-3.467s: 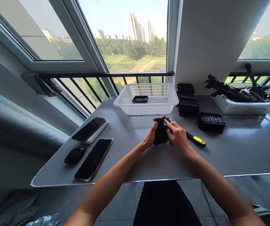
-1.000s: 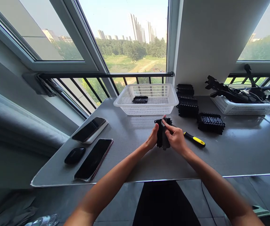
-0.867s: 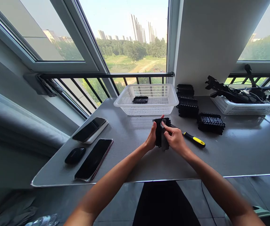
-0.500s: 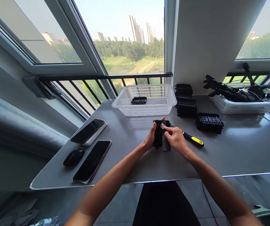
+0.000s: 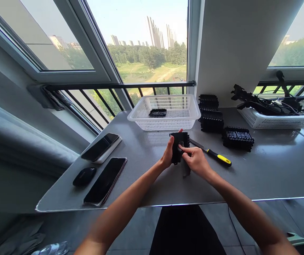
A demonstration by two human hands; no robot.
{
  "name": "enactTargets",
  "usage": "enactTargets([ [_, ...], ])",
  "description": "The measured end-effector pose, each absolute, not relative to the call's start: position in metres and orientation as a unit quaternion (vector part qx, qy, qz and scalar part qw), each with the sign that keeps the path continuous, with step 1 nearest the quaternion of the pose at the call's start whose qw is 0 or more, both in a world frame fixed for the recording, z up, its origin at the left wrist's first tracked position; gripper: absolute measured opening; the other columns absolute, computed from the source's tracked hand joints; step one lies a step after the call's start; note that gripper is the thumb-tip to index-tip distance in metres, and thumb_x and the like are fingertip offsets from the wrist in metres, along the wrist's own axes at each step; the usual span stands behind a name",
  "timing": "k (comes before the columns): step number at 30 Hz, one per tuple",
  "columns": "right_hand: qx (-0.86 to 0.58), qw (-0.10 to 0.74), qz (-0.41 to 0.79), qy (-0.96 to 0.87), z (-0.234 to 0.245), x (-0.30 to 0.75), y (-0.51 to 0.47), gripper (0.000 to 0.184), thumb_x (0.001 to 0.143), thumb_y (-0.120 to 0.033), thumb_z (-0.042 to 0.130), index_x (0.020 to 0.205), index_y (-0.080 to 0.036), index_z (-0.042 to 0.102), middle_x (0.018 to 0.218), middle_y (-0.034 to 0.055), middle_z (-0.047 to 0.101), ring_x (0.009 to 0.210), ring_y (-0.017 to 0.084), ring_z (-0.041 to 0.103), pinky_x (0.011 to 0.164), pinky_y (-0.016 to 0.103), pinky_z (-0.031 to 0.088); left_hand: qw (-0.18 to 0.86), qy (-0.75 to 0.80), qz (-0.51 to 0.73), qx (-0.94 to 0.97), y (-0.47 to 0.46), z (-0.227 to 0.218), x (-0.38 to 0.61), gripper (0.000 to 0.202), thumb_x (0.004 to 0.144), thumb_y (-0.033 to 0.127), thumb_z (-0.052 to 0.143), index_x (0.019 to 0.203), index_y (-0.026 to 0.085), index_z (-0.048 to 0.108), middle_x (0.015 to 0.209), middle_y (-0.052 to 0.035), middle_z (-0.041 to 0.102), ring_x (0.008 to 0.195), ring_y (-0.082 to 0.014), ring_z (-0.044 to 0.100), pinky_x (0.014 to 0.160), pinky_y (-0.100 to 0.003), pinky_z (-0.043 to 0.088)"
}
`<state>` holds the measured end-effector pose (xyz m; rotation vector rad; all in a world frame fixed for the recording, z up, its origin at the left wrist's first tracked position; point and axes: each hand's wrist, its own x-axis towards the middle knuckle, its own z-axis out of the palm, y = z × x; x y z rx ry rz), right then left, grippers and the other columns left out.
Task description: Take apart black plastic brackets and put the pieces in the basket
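Observation:
Over the table's front half, my left hand [image 5: 168, 154] is closed around a black plastic part [image 5: 177, 153] with toothed edges, thumb on its near face. My right hand [image 5: 195, 160] is closed on a grey, cloth-like strip [image 5: 186, 169] that hangs below the fingers. Its index fingertip presses the strip's upper end against the part's face. Whether the strip is fabric or sandpaper I cannot tell. Just right of the part lies a file [image 5: 212, 153] with a black and yellow handle, its blade partly behind the part and my right hand.
A white plastic basket [image 5: 165, 124] holding a black part [image 5: 157, 112] stands behind my hands. Stacked black parts [image 5: 211, 119] and another pile [image 5: 237, 139] are to the right, near a basket of cables [image 5: 279, 122]. Two phones [image 5: 105, 181] and a black case [image 5: 84, 176] lie left.
The black part has tilted and shifted slightly left and up in my left hand. My right index fingertip has slid lower along its face, and more of the file's blade shows.

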<state>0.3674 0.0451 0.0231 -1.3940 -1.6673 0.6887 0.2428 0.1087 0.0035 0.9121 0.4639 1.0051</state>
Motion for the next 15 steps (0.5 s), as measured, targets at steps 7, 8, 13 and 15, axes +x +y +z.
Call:
enactTargets([
  [7, -0.544, 0.514, 0.238, -0.619, 0.032, 0.376, 0.043, 0.037, 0.084, -0.02, 0.045, 0.106, -0.021, 0.074, 0.074, -0.0005, 0.072, 0.055, 0.012, 0.057, 0.054, 0.022, 0.042, 0.765, 0.196, 0.457, 0.409, 0.114, 0.008, 0.236, 0.071, 0.084, 0.066, 0.047, 0.142, 0.026, 0.042, 0.115, -0.0067, 0.068, 0.1, -0.0223, 0.065, 0.096, -0.037, 0.045],
  [8, -0.532, 0.524, 0.232, -0.624, 0.032, 0.376, 0.043, 0.039, 0.085, -0.02, 0.044, 0.112, -0.022, 0.071, 0.083, 0.0, 0.073, 0.06, 0.012, 0.06, 0.057, 0.023, 0.045, 0.772, 0.195, 0.442, 0.413, 0.113, 0.007, 0.236, 0.072, 0.083, 0.067, 0.047, 0.142, 0.026, 0.043, 0.118, -0.0077, 0.068, 0.104, -0.0238, 0.064, 0.097, -0.037, 0.044],
  [13, -0.497, 0.509, 0.202, -0.673, 0.028, 0.372, 0.045, 0.042, 0.086, -0.017, 0.044, 0.122, -0.023, 0.065, 0.113, 0.0038, 0.07, 0.098, 0.019, 0.065, 0.084, 0.03, 0.049, 0.798, 0.182, 0.37, 0.44, 0.107, -0.003, 0.241, 0.08, 0.079, 0.074, 0.044, 0.14, 0.022, 0.046, 0.128, -0.0114, 0.062, 0.119, -0.0292, 0.057, 0.105, -0.042, 0.04],
  [15, -0.502, 0.493, 0.197, -0.683, 0.025, 0.371, 0.046, 0.043, 0.086, -0.016, 0.045, 0.124, -0.023, 0.064, 0.113, 0.0043, 0.07, 0.1, 0.02, 0.065, 0.087, 0.031, 0.049, 0.798, 0.176, 0.367, 0.444, 0.106, -0.004, 0.243, 0.08, 0.079, 0.074, 0.043, 0.14, 0.022, 0.046, 0.129, -0.0118, 0.061, 0.121, -0.0292, 0.055, 0.107, -0.043, 0.038],
])
